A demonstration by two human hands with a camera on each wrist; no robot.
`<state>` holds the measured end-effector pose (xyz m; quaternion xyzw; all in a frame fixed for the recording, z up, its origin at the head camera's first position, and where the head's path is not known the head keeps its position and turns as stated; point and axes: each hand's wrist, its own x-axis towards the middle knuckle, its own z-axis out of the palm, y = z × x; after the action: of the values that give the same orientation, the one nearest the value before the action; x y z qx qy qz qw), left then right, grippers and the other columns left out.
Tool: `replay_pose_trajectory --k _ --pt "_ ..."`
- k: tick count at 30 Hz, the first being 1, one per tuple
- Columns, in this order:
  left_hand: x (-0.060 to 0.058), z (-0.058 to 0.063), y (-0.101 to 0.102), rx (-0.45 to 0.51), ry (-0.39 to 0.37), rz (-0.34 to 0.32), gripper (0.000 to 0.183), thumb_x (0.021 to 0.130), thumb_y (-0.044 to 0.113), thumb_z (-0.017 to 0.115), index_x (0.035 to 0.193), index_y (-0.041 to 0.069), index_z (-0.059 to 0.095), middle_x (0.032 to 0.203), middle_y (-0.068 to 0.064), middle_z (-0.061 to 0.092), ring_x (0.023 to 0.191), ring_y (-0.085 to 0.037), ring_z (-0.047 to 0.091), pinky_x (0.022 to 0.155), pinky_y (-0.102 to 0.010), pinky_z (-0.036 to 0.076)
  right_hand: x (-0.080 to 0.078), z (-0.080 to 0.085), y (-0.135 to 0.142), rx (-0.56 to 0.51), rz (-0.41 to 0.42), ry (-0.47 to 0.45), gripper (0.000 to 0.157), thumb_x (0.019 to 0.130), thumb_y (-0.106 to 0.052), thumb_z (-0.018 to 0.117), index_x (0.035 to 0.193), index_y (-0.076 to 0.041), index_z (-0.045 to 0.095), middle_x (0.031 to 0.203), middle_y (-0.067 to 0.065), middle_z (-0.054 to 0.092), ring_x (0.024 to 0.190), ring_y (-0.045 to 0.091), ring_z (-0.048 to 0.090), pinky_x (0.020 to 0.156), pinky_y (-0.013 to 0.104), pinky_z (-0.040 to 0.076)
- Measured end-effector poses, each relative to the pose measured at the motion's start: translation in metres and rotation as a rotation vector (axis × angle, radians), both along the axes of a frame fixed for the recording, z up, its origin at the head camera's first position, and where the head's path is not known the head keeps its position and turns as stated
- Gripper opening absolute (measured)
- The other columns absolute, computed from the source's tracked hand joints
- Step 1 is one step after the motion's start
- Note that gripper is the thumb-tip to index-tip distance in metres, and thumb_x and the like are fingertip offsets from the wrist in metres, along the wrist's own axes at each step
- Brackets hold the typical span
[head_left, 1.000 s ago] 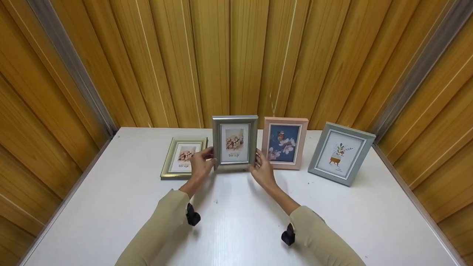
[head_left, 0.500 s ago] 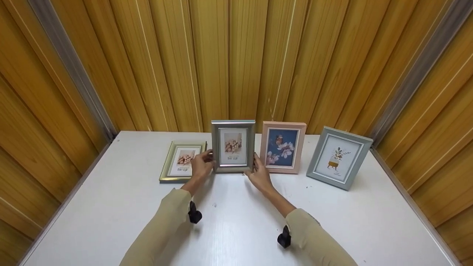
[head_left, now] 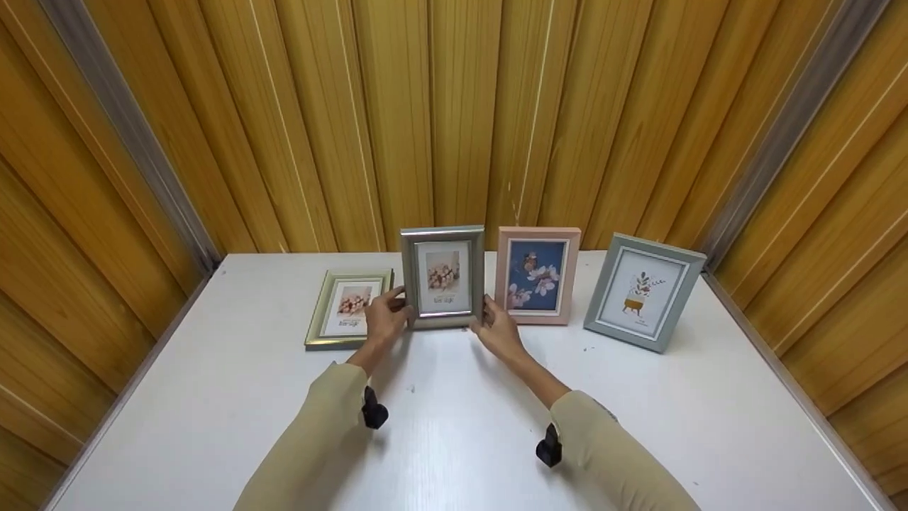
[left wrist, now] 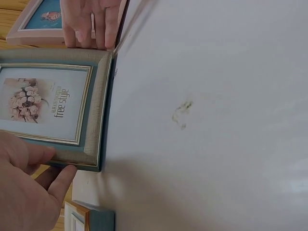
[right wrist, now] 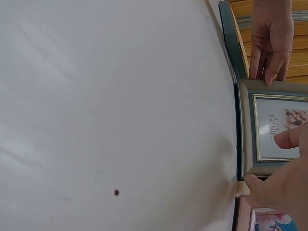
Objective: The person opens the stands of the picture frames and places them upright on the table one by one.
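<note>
A grey-green picture frame point(head_left: 443, 280) with a silver inner edge and a bouquet print stands upright at the back middle of the white table. My left hand point(head_left: 385, 317) holds its left edge low down; in the left wrist view the thumb lies on the front border and fingers sit along the side. My right hand point(head_left: 499, 332) holds the lower right edge, with a fingertip at the bottom corner in the right wrist view. Left of it a gold-green picture frame point(head_left: 325, 309) lies flat, partly behind my left hand. A pink picture frame point(head_left: 503, 277) stands close on the right.
A blue-grey picture frame point(head_left: 603, 294) stands turned at the far right. Wood-look panel walls point(head_left: 454, 121) close off the back and sides of the white table point(head_left: 440, 426). Small dark marks dot the table top.
The head view has shifted slightly. Both hands stay at the lower sides of the grey-green picture frame, which hardly moves against the frames beside it.
</note>
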<state>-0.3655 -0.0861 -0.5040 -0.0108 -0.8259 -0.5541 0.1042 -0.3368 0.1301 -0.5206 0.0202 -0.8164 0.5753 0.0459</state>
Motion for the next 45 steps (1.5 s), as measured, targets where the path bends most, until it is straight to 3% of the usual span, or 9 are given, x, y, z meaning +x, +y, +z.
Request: replay_pose_trajectory --k 9,12,16,21,27,32,38,45 --pt "0.01 -0.007 -0.014 0.013 0.025 -0.001 0.037 0.089 -0.008 0.066 0.125 -0.013 0.065 0.113 -0.033 0.071 0.108 -0.044 0.071 0.095 -0.047 0.058 0.011 -0.005 0.002 -0.003 -0.062 -0.019 0.049 0.091 0.004 0.054 0.138 0.017 0.051 0.137 0.033 0.06 0.129 0.043 0.06 0.108 0.044 0.051" --pt "0.014 -0.005 -0.022 -0.01 0.03 -0.003 0.032 0.089 -0.007 0.066 0.121 -0.012 0.066 0.111 -0.032 0.072 0.106 -0.044 0.071 0.093 -0.046 0.059 0.017 -0.005 0.003 -0.002 -0.096 -0.017 0.041 0.089 0.004 0.054 0.128 0.015 0.061 0.124 0.031 0.068 0.113 0.039 0.07 0.094 0.039 0.06" --pt "0.016 -0.002 -0.038 -0.061 0.017 0.038 0.028 0.09 -0.005 0.063 0.117 -0.01 0.068 0.109 -0.028 0.074 0.103 -0.041 0.072 0.087 -0.044 0.061 0.022 -0.002 -0.001 -0.099 -0.1 -0.06 0.029 0.09 0.007 0.056 0.115 0.014 0.068 0.105 0.03 0.073 0.081 0.027 0.075 0.068 0.03 0.062" --pt "0.017 -0.001 -0.065 -0.1 0.024 0.103 0.027 0.09 -0.005 0.059 0.115 -0.01 0.068 0.106 -0.026 0.074 0.1 -0.038 0.071 0.083 -0.038 0.059 0.023 0.001 -0.016 -0.139 -0.032 -0.101 0.023 0.092 0.008 0.057 0.11 0.013 0.071 0.094 0.026 0.074 0.067 0.013 0.07 0.062 0.025 0.061" --pt "0.023 -0.009 -0.099 -0.164 0.021 0.242 0.031 0.091 -0.005 0.058 0.121 -0.008 0.065 0.114 -0.027 0.069 0.105 -0.039 0.064 0.089 -0.045 0.052 0.029 -0.003 -0.048 -0.141 0.158 -0.085 0.023 0.094 0.007 0.057 0.113 0.016 0.068 0.1 0.029 0.073 0.081 0.023 0.075 0.073 0.029 0.063" --pt "0.032 -0.015 -0.12 -0.188 -0.063 0.315 0.039 0.092 0.0 0.057 0.129 -0.011 0.056 0.124 -0.031 0.06 0.116 -0.043 0.056 0.099 -0.055 0.045 0.035 -0.008 -0.075 -0.11 0.324 -0.031 0.035 0.092 0.006 0.062 0.124 0.02 0.06 0.119 0.034 0.068 0.108 0.04 0.072 0.088 0.03 0.061" --pt "0.036 -0.021 -0.132 -0.153 -0.187 0.259 0.05 0.096 0.007 0.053 0.139 -0.016 0.043 0.13 -0.035 0.052 0.12 -0.045 0.052 0.104 -0.055 0.044 0.038 -0.007 -0.101 -0.139 0.437 -0.128 0.06 0.093 -0.002 0.064 0.145 0.017 0.041 0.149 0.034 0.047 0.138 0.045 0.05 0.11 0.04 0.049" --pt "0.033 -0.017 -0.134 -0.091 -0.211 0.218 0.058 0.096 0.005 0.05 0.146 -0.02 0.033 0.141 -0.04 0.045 0.136 -0.05 0.045 0.116 -0.055 0.039 0.036 -0.005 -0.117 -0.083 0.514 -0.243 0.08 0.094 -0.016 0.069 0.157 0.008 0.026 0.163 0.028 0.03 0.152 0.041 0.032 0.125 0.047 0.03"
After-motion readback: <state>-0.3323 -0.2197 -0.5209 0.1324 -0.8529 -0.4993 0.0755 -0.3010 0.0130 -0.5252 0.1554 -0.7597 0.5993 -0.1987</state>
